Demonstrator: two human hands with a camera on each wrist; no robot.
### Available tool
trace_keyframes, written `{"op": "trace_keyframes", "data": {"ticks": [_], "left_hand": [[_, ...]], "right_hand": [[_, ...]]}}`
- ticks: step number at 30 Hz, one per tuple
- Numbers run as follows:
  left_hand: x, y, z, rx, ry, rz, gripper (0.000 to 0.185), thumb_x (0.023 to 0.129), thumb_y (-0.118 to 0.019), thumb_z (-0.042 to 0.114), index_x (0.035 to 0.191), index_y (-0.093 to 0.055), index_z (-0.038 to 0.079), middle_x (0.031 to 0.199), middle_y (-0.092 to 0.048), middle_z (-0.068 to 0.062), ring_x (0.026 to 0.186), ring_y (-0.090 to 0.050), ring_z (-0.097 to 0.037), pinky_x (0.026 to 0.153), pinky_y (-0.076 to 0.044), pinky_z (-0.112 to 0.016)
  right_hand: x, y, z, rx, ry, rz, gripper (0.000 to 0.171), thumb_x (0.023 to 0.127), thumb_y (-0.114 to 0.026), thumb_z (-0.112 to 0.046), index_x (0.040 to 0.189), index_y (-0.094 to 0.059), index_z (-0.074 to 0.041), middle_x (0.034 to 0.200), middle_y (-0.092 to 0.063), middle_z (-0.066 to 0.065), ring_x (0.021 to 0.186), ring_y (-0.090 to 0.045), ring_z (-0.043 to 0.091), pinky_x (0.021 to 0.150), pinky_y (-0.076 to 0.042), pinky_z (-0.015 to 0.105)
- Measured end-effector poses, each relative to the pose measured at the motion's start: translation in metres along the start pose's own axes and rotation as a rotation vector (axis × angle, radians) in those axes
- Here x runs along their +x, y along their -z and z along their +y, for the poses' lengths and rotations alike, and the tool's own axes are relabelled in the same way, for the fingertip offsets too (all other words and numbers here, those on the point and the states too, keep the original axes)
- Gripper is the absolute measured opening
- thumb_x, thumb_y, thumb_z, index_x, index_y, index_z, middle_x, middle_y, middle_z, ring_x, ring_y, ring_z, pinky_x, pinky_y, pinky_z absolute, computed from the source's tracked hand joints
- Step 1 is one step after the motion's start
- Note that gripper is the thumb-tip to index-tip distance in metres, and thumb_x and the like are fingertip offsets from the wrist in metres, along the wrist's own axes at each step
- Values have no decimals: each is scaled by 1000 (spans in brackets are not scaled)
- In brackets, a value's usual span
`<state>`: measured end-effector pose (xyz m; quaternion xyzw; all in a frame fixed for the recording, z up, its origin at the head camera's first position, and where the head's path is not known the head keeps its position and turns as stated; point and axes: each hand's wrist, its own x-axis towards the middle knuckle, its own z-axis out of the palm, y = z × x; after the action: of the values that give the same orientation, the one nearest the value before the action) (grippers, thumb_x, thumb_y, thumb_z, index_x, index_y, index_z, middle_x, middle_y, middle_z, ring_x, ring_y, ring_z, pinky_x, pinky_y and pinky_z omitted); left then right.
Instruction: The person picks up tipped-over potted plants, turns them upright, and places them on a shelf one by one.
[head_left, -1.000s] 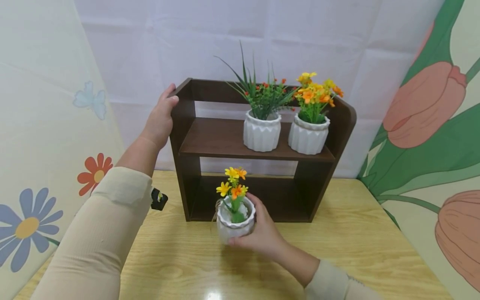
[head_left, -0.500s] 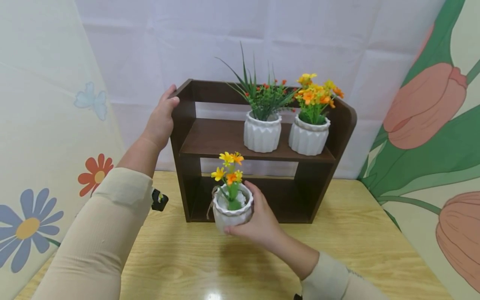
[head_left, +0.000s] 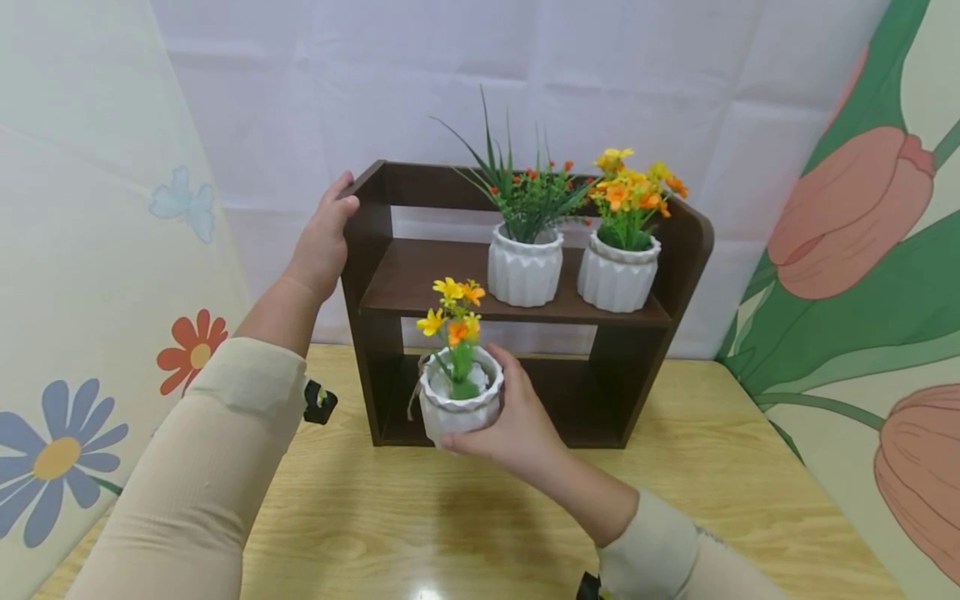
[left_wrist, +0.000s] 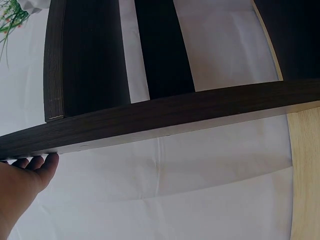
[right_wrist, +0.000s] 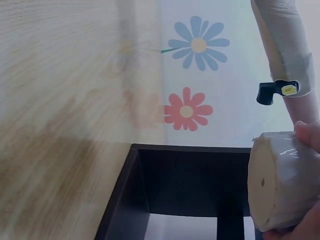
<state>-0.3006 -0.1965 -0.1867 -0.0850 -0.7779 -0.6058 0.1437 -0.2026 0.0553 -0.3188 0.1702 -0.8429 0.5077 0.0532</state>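
Observation:
A dark brown two-tier shelf (head_left: pixel 431 271) stands on the wooden table. At its upper left side, my left hand (head_left: pixel 318 242) rests with fingertips against the outer side panel (left_wrist: pixel 150 120). My right hand (head_left: pixel 521 421) holds a white ribbed flowerpot (head_left: pixel 459 412) with yellow and orange flowers (head_left: pixel 453 312), in the air before the shelf's lower opening. In the right wrist view the flowerpot's flat base (right_wrist: pixel 262 182) shows, with thumb and fingers round its wall. Twine hangs from the pot's left side.
Two white pots stand on the upper tier: one with grassy leaves and red blossoms (head_left: pixel 525 267), one with orange-yellow flowers (head_left: pixel 618 271) near the right panel. The lower tier (head_left: pixel 570 408) lies behind my right hand. A white cloth (head_left: pixel 600 67) hangs behind the shelf.
My right hand has lifted the flowerpot upward and slightly left, its flowers now overlapping the upper tier's front edge. My left hand stays at the shelf's side.

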Motion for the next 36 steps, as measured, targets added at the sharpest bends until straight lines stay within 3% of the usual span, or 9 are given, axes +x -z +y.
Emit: {"op": "trace_keyframes", "data": {"ticks": [18, 36], "left_hand": [[-1, 0, -4, 44, -15, 15, 58, 102, -18, 40, 159, -9, 29, 167, -4, 7, 153, -2, -18, 124, -6, -48], [1, 0, -2, -1, -6, 11, 59, 102, -20, 38, 159, -11, 28, 167, -6, 5, 153, -4, -17, 124, -8, -43]], "right_hand": [[16, 9, -39, 30, 17, -5, 117, 56, -95, -27, 152, -26, -27, 143, -44, 2, 128, -48, 23, 105, -43, 50], [38, 17, -64, 34, 22, -2, 115, 61, -93, -28, 152, -23, -29, 145, -39, 0, 129, -45, 22, 107, -41, 49]]}}
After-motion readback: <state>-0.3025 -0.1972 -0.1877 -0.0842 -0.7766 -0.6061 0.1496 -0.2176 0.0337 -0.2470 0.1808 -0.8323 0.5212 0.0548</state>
